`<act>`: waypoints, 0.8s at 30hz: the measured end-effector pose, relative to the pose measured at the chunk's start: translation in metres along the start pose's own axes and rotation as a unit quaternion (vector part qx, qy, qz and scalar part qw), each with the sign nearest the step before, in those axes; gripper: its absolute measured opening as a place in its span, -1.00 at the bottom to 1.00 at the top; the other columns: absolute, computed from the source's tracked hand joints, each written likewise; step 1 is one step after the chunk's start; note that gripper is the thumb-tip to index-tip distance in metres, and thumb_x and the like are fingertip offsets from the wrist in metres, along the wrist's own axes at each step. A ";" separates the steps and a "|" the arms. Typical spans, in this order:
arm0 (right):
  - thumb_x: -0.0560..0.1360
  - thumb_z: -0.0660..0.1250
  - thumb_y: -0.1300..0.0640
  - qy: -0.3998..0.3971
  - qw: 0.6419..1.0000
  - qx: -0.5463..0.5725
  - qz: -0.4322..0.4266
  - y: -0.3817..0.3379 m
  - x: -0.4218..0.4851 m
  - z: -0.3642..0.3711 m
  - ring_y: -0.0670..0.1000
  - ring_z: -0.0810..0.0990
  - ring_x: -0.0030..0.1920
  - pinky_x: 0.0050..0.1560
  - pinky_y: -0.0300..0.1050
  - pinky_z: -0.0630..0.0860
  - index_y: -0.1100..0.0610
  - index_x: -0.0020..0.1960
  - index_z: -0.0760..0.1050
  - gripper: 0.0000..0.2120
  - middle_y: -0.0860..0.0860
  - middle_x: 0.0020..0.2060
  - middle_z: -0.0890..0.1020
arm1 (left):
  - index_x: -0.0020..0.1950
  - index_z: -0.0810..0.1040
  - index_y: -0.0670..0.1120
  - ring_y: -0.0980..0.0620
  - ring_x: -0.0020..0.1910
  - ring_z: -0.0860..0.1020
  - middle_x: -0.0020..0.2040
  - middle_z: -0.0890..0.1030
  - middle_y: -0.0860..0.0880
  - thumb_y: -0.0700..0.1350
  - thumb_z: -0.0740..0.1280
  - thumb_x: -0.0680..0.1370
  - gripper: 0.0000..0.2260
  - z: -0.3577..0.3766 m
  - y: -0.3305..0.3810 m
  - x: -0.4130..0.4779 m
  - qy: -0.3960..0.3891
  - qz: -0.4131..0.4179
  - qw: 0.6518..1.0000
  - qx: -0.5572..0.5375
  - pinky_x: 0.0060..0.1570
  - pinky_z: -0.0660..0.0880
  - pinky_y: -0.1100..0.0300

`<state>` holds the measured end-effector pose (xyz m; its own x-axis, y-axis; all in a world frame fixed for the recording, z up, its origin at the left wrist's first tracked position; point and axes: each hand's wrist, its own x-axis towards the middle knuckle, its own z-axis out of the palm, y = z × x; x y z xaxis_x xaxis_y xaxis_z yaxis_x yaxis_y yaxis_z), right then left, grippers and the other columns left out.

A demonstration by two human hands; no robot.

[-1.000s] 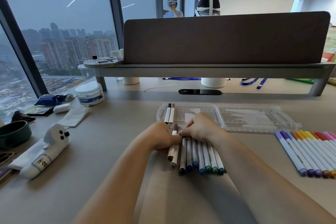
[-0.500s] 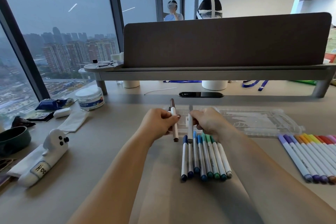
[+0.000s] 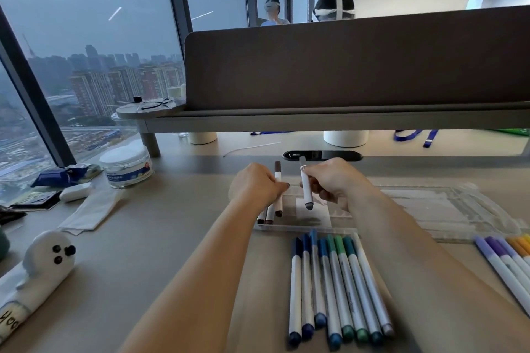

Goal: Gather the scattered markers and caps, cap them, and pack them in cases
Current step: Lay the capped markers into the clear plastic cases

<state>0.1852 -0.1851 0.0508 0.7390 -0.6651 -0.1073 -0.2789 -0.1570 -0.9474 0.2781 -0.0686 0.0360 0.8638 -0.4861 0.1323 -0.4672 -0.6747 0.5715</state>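
My left hand (image 3: pixel 255 185) grips a brown-capped marker (image 3: pixel 278 189) upright over the left end of the clear plastic case (image 3: pixel 430 215). Two brown markers (image 3: pixel 266 216) lie in that end of the case, partly hidden by the hand. My right hand (image 3: pixel 332 180) pinches a grey-capped marker (image 3: pixel 305 185), tilted, above the case. A row of several capped blue and green markers (image 3: pixel 335 284) lies on the desk in front of the case. Purple, yellow and orange markers (image 3: pixel 507 264) lie at the right edge.
A white plush toy (image 3: pixel 37 269) lies at the near left. Beside it are a white cloth (image 3: pixel 91 209), a clear tub (image 3: pixel 126 165) and blue packets (image 3: pixel 60 175). A grey shelf with a divider panel (image 3: pixel 355 66) spans the back of the desk.
Both hands have lifted from the marker row, each with one marker, and moved forward over the case. The view has tilted down a little.
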 end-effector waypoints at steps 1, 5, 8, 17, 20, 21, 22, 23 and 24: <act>0.56 0.28 0.11 0.000 1.000 -0.009 0.001 0.002 0.003 0.000 0.01 0.38 -0.39 -0.38 -0.18 0.32 0.32 -0.05 0.57 -0.74 0.13 -0.34 0.48 | -0.18 0.65 -0.06 0.01 -0.26 0.60 -0.28 0.64 -0.01 0.11 0.40 0.47 -0.76 0.005 -0.001 0.000 -0.002 0.002 1.000 0.019 -0.23 0.56 0.15; 0.56 0.29 0.08 0.006 0.999 -0.032 -0.006 0.006 0.008 0.003 -0.01 0.41 -0.41 -0.40 -0.19 0.33 0.27 -0.10 0.56 -0.76 0.09 -0.37 0.48 | -0.10 0.63 -0.02 0.04 -0.28 0.58 -0.24 0.62 0.01 0.15 0.38 0.47 -0.75 0.016 -0.002 0.000 0.000 0.010 0.996 0.083 -0.24 0.55 0.17; 0.56 0.29 0.06 0.005 0.999 -0.040 -0.009 0.008 0.010 0.005 0.01 0.40 -0.40 -0.40 -0.18 0.33 0.24 -0.13 0.55 -0.75 0.10 -0.35 0.47 | 0.01 0.60 -0.02 0.03 -0.20 0.57 -0.12 0.62 0.01 0.14 0.39 0.47 -0.73 0.015 -0.001 -0.003 0.010 0.022 0.994 0.107 -0.24 0.50 0.18; 0.59 0.26 0.04 0.010 0.997 -0.072 -0.037 0.012 0.005 0.008 0.00 0.46 -0.31 -0.27 -0.17 0.42 0.28 -0.05 0.59 -0.69 0.11 -0.28 0.53 | 0.26 0.53 0.09 -0.02 -0.01 0.56 0.14 0.59 0.01 0.16 0.36 0.49 -0.63 0.010 0.001 -0.008 -0.004 0.039 0.989 0.146 -0.20 0.45 0.18; 0.59 0.27 0.06 0.010 0.997 -0.061 -0.042 0.013 0.003 0.008 -0.02 0.48 -0.32 -0.23 -0.17 0.45 0.29 -0.06 0.60 -0.70 0.11 -0.27 0.55 | 0.24 0.55 0.09 -0.01 0.01 0.56 0.16 0.59 0.02 0.18 0.35 0.50 -0.64 0.009 0.001 -0.010 -0.010 0.031 0.989 0.145 -0.19 0.42 0.19; 0.58 0.27 0.06 0.010 0.997 -0.061 -0.041 0.013 0.003 0.008 -0.02 0.48 -0.32 -0.24 -0.17 0.45 0.30 -0.06 0.61 -0.70 0.12 -0.26 0.55 | 0.22 0.57 0.07 0.00 -0.02 0.55 0.15 0.60 0.02 0.18 0.34 0.50 -0.66 0.010 0.001 -0.010 -0.010 0.031 0.988 0.149 -0.20 0.41 0.19; 0.58 0.28 0.06 0.009 0.997 -0.066 -0.040 0.014 0.003 0.008 -0.02 0.48 -0.32 -0.25 -0.17 0.44 0.31 -0.05 0.61 -0.69 0.13 -0.26 0.55 | 0.20 0.58 0.05 0.01 -0.07 0.54 0.13 0.61 0.01 0.17 0.33 0.51 -0.67 0.010 0.002 -0.011 -0.010 0.032 0.987 0.156 -0.21 0.41 0.19; 0.58 0.27 0.05 0.008 0.996 -0.074 -0.039 0.014 0.002 0.008 -0.02 0.48 -0.33 -0.27 -0.18 0.43 0.31 -0.05 0.61 -0.69 0.13 -0.26 0.55 | 0.19 0.58 0.03 0.02 -0.11 0.51 0.10 0.61 0.01 0.17 0.32 0.52 -0.67 0.011 0.002 -0.012 -0.010 0.034 0.986 0.164 -0.22 0.40 0.20; 0.58 0.27 0.05 0.008 0.996 -0.081 -0.040 0.014 0.002 0.008 -0.02 0.47 -0.34 -0.29 -0.19 0.42 0.31 -0.04 0.61 -0.68 0.12 -0.27 0.55 | 0.18 0.58 0.01 0.03 -0.14 0.50 0.08 0.61 -0.01 0.16 0.31 0.53 -0.67 0.011 0.002 -0.012 -0.011 0.038 0.985 0.170 -0.23 0.39 0.20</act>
<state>0.1879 -0.1829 0.0349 0.7533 -0.6570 -0.0284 -0.3166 -0.3245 -0.8913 0.2650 -0.0702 0.0267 0.8218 -0.5510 0.1451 -0.5691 -0.7813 0.2565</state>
